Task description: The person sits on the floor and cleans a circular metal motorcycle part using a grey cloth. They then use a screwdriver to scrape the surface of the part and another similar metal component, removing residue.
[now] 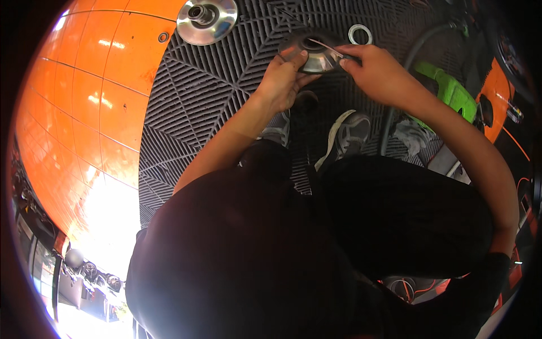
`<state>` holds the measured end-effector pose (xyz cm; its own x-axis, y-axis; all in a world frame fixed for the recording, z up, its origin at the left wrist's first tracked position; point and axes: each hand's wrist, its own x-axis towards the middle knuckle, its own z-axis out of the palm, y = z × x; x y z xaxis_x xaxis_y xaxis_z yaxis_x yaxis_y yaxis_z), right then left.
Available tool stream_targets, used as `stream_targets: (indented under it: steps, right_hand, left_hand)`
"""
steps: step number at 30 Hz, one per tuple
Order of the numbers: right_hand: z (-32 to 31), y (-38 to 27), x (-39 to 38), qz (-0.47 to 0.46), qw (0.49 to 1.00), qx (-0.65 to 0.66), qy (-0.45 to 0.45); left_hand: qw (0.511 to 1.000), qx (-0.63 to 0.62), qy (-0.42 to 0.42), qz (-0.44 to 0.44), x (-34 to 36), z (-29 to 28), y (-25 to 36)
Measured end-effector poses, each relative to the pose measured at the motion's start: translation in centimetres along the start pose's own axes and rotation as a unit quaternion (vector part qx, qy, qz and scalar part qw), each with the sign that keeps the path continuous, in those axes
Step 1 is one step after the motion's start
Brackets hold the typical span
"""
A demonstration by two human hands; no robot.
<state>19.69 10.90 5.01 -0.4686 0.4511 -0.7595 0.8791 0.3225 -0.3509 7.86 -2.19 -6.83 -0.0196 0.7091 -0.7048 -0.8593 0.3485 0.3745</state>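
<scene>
A round metal pulley plate [323,63] with a dark central hole is held tilted above the dark ribbed mat [186,104]. My left hand [280,82] grips its near left edge, with the thumb on top and the fingers curled below. My right hand [372,69] is closed around the dark handle of a thin, pointed tool like a screwdriver or pick. The slim metal shaft [327,47] of that tool reaches left over the plate to its central hole. Whether the tip touches the rim of the hole, I cannot tell.
A second shiny pulley plate with a hub [217,33] lies at the far left of the mat. A pale metal ring [352,32] lies beyond my right hand. One small ring [164,37] rests on orange floor tiles [79,79]. Right: green panel [456,97], hose [389,127], grey rag [411,135].
</scene>
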Motion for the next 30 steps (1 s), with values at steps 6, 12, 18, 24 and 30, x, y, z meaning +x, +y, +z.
stream_targets:
  steps: [6, 12, 18, 24, 30]
  right_hand:
    - [-0.7, -1.3, -0.7, 0.110, 0.972, 0.196, -0.062]
    - [-1.5, -1.3, -0.5, 0.185, 0.935, 0.286, -0.099]
    - [-0.4, 0.0, -0.4, 0.120, 0.962, 0.234, -0.073]
    - [1.1, 1.3, -0.7, -0.128, 0.949, -0.266, 0.109]
    - [1.1, 0.4, -0.7, -0.120, 0.939, -0.308, 0.093]
  left_hand:
    - [1.000, 0.006, 0.006, -0.013, -0.1, -0.1, 0.0]
    - [1.000, 0.009, 0.004, 0.002, 0.0, 0.1, -0.1]
    - [1.000, 0.005, 0.004, 0.018, -0.2, 0.0, -0.2]
    - [1.000, 0.002, 0.008, 0.020, 0.1, 0.0, -0.2]
    - [1.000, 0.012, 0.015, -0.003, 0.2, -0.2, 0.3]
